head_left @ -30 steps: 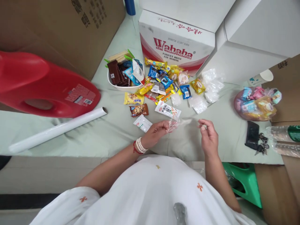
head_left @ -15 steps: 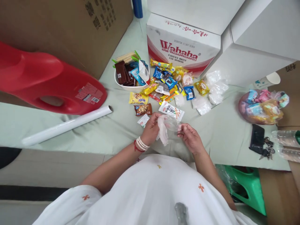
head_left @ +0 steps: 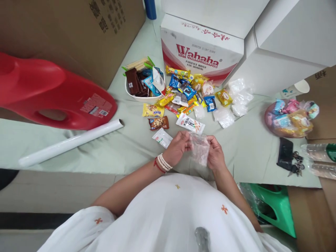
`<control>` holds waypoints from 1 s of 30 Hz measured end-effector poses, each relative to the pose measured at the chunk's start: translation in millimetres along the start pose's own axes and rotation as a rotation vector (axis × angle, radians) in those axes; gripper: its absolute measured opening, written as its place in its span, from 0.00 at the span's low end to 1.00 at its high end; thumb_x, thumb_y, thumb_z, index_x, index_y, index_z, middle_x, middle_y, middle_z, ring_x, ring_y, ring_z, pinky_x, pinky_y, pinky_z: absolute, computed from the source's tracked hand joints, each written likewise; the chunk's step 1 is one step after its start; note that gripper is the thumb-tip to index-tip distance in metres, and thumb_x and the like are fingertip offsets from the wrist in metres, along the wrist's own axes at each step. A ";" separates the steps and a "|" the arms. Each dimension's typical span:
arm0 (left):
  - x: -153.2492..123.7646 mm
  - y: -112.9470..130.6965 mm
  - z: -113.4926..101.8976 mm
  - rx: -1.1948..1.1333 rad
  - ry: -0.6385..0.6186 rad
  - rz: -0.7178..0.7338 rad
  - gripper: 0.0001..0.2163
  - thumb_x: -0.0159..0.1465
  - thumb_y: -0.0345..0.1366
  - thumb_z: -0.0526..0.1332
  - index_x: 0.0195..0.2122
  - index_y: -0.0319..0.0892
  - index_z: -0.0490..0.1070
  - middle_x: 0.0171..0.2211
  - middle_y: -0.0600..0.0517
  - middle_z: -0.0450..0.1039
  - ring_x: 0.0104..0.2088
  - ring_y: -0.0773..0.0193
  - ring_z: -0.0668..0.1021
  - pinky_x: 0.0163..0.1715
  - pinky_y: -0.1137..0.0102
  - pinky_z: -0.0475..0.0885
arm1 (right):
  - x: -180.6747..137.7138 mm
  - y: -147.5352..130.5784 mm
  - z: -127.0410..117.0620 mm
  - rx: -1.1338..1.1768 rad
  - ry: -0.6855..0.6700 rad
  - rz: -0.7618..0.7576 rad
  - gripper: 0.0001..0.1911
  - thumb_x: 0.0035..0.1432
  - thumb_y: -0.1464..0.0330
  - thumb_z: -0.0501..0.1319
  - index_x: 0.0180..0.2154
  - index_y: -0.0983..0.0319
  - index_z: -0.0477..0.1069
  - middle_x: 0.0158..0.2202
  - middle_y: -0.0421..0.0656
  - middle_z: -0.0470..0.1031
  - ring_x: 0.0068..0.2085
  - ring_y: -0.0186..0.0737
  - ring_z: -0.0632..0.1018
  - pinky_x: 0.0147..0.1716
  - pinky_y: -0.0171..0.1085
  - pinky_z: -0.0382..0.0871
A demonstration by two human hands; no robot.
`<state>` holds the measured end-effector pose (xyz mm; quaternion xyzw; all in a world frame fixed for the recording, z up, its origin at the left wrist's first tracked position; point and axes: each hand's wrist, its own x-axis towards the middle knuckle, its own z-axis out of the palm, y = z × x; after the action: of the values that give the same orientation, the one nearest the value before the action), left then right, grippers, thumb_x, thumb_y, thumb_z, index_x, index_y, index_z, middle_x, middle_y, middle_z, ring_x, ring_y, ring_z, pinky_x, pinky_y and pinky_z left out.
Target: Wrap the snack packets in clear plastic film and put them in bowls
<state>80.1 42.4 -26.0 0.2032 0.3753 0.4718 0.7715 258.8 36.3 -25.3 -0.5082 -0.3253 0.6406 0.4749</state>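
A clear plastic bag (head_left: 200,150) hangs between the two hands, above the near part of the tabletop (head_left: 258,154); the left hand (head_left: 175,148) has a narrow grip, thumb and fingertips pinching the bag's upper left edge; the right hand (head_left: 215,154) has a similarly narrow grip on its right side; just beyond the bag lies a white packet with black lettering (head_left: 189,123); a white and green packet (head_left: 161,138) lies just beside the left hand, its near end hidden by that hand; the bag is so see-through that its outline is hard to make out, and I cannot tell whether anything is inside; some of the right hand's fingers are hidden; in the snack heap (head_left: 183,92) the wrappers overlap, covering much of one another's print; the red jug (head_left: 70,94) is cut off at the left edge, the clear container (head_left: 315,150) at the right.
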 end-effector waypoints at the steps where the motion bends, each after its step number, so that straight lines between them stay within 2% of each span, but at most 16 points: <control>1: -1.0 -0.6 0.4 0.001 -0.042 -0.060 0.23 0.56 0.51 0.75 0.40 0.43 0.67 0.33 0.55 0.75 0.26 0.71 0.73 0.30 0.72 0.69 | 1.5 -1.3 0.1 -0.043 0.015 -0.019 0.20 0.52 0.52 0.74 0.36 0.55 0.70 0.29 0.36 0.74 0.27 0.35 0.71 0.29 0.35 0.68; 4: -4.2 3.0 -2.5 0.100 -0.090 -0.115 0.19 0.51 0.43 0.79 0.35 0.39 0.73 0.28 0.56 0.73 0.26 0.72 0.71 0.29 0.73 0.66 | 5.7 -9.4 -5.3 -0.110 0.045 -0.076 0.21 0.52 0.51 0.73 0.35 0.56 0.70 0.30 0.38 0.75 0.29 0.36 0.72 0.31 0.35 0.68; 7: -5.3 10.5 -4.9 0.070 -0.058 -0.084 0.17 0.55 0.43 0.77 0.34 0.41 0.72 0.34 0.54 0.77 0.38 0.66 0.78 0.40 0.70 0.72 | 9.1 -16.5 -13.5 -0.128 0.065 -0.148 0.20 0.54 0.50 0.72 0.36 0.56 0.69 0.29 0.37 0.74 0.31 0.37 0.73 0.34 0.36 0.69; 9: -3.5 12.7 -2.7 -0.021 -0.087 -0.116 0.18 0.57 0.46 0.76 0.36 0.43 0.69 0.39 0.52 0.79 0.44 0.61 0.81 0.46 0.65 0.74 | 10.6 -16.8 -16.4 -0.165 0.104 -0.173 0.20 0.57 0.50 0.70 0.36 0.56 0.68 0.25 0.36 0.70 0.27 0.35 0.70 0.30 0.35 0.66; 10: -1.6 12.3 -0.8 -0.059 -0.095 -0.129 0.19 0.58 0.47 0.75 0.37 0.44 0.66 0.41 0.52 0.79 0.45 0.59 0.82 0.46 0.63 0.75 | 11.2 -15.8 -17.0 -0.188 0.133 -0.179 0.20 0.58 0.49 0.69 0.36 0.56 0.68 0.24 0.34 0.67 0.25 0.34 0.67 0.27 0.34 0.63; 13: 6.7 7.1 3.3 -0.064 0.020 -0.047 0.21 0.61 0.51 0.72 0.36 0.45 0.61 0.33 0.57 0.75 0.31 0.67 0.80 0.35 0.69 0.75 | 11.6 -13.2 -19.6 -0.256 0.176 -0.160 0.20 0.57 0.49 0.69 0.36 0.57 0.69 0.23 0.33 0.63 0.23 0.32 0.62 0.23 0.33 0.56; 15: 12.4 4.0 1.7 0.079 0.118 0.077 0.21 0.64 0.54 0.68 0.35 0.45 0.61 0.26 0.60 0.70 0.23 0.72 0.73 0.27 0.74 0.69 | 11.0 -15.5 -24.7 -0.325 0.118 -0.121 0.19 0.57 0.50 0.70 0.36 0.57 0.72 0.23 0.34 0.63 0.23 0.32 0.62 0.23 0.33 0.57; 17: 15.9 3.5 -2.7 0.293 0.154 0.202 0.20 0.66 0.56 0.65 0.34 0.45 0.62 0.23 0.60 0.67 0.21 0.72 0.69 0.24 0.74 0.64 | 10.1 -20.9 -31.5 -0.437 0.046 -0.161 0.16 0.58 0.52 0.71 0.36 0.57 0.75 0.25 0.36 0.66 0.25 0.33 0.65 0.25 0.34 0.60; 19: 16.8 4.8 -7.3 0.442 0.134 0.251 0.21 0.67 0.58 0.62 0.34 0.44 0.64 0.24 0.58 0.69 0.21 0.72 0.68 0.24 0.73 0.63 | 9.3 -26.3 -36.4 -0.520 -0.006 -0.280 0.14 0.58 0.55 0.71 0.34 0.57 0.77 0.32 0.39 0.71 0.33 0.36 0.71 0.33 0.36 0.66; 21: 15.8 6.2 -9.9 0.465 0.039 0.182 0.22 0.65 0.60 0.62 0.36 0.44 0.67 0.28 0.56 0.73 0.21 0.72 0.68 0.25 0.72 0.64 | 9.0 -28.7 -36.8 -0.477 -0.039 -0.348 0.13 0.59 0.54 0.71 0.35 0.57 0.77 0.40 0.42 0.74 0.42 0.40 0.75 0.41 0.38 0.70; 22: 14.9 6.5 -10.3 0.471 -0.037 0.121 0.23 0.63 0.61 0.65 0.37 0.43 0.68 0.30 0.55 0.75 0.23 0.71 0.69 0.26 0.71 0.65 | 9.1 -28.4 -35.5 -0.409 -0.048 -0.329 0.14 0.60 0.53 0.70 0.36 0.56 0.76 0.42 0.43 0.75 0.43 0.41 0.76 0.43 0.39 0.71; 24: 13.0 5.7 -10.3 0.534 -0.183 0.031 0.24 0.57 0.58 0.71 0.36 0.41 0.72 0.32 0.53 0.77 0.28 0.68 0.72 0.31 0.70 0.67 | 9.7 -25.7 -31.4 -0.269 -0.030 -0.231 0.16 0.62 0.50 0.67 0.37 0.55 0.72 0.39 0.41 0.77 0.38 0.40 0.77 0.39 0.39 0.72; 25: 12.0 4.7 -10.2 0.568 -0.216 0.029 0.23 0.55 0.57 0.73 0.35 0.41 0.73 0.32 0.52 0.76 0.30 0.66 0.73 0.34 0.69 0.68 | 10.1 -24.1 -29.5 -0.227 -0.003 -0.185 0.17 0.62 0.49 0.67 0.37 0.55 0.71 0.35 0.40 0.76 0.33 0.38 0.76 0.35 0.38 0.72; 27: 10.7 2.1 -10.1 0.573 -0.192 0.079 0.21 0.56 0.54 0.73 0.33 0.40 0.75 0.32 0.52 0.75 0.35 0.64 0.74 0.39 0.69 0.69 | 10.6 -21.7 -27.3 -0.216 0.063 -0.132 0.19 0.60 0.49 0.68 0.36 0.56 0.69 0.28 0.37 0.73 0.26 0.35 0.72 0.28 0.36 0.68; 30: 10.1 -1.7 -10.1 0.417 -0.094 0.151 0.19 0.61 0.54 0.69 0.34 0.41 0.74 0.32 0.53 0.74 0.36 0.64 0.74 0.43 0.68 0.70 | 8.9 -22.5 -28.2 -0.288 0.141 -0.117 0.20 0.56 0.50 0.71 0.35 0.57 0.70 0.24 0.35 0.70 0.22 0.33 0.68 0.22 0.34 0.63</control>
<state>76.1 50.0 -37.6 0.4077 0.4120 0.4303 0.6920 291.9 50.3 -15.8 -0.5948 -0.4085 0.5217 0.4552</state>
